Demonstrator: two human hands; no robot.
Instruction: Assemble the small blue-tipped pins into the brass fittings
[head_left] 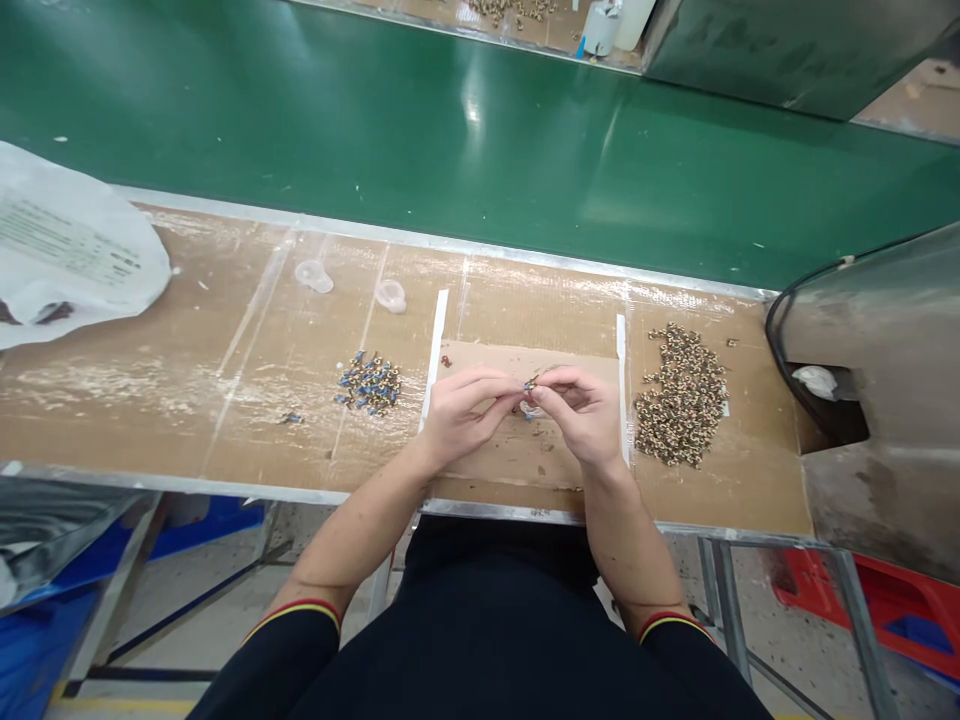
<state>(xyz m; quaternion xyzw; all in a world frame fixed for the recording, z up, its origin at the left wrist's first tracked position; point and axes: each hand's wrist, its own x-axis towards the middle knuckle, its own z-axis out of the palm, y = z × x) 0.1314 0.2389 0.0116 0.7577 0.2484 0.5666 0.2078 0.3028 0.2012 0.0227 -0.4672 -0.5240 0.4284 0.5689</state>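
My left hand (471, 408) and my right hand (581, 408) meet over a cardboard sheet (540, 460), fingertips pinched together. Between them is a tiny brass-coloured and blue part (530, 385), mostly covered by the fingers. It looks held from both sides. Just below the fingertips some small blue and pale pieces (529, 411) lie on the sheet. Left of my hands sits a pile of small brass parts with blue pieces on them (369, 384). On the right spreads a larger pile of plain brass-coloured parts (681, 398).
Two clear plastic cups or lids (391, 295) lie at the back left of the bench. A white plastic bag (75, 240) rests at the far left. Beyond the bench runs a green belt (337, 130). A metal housing with a black cable (892, 350) bounds the right side.
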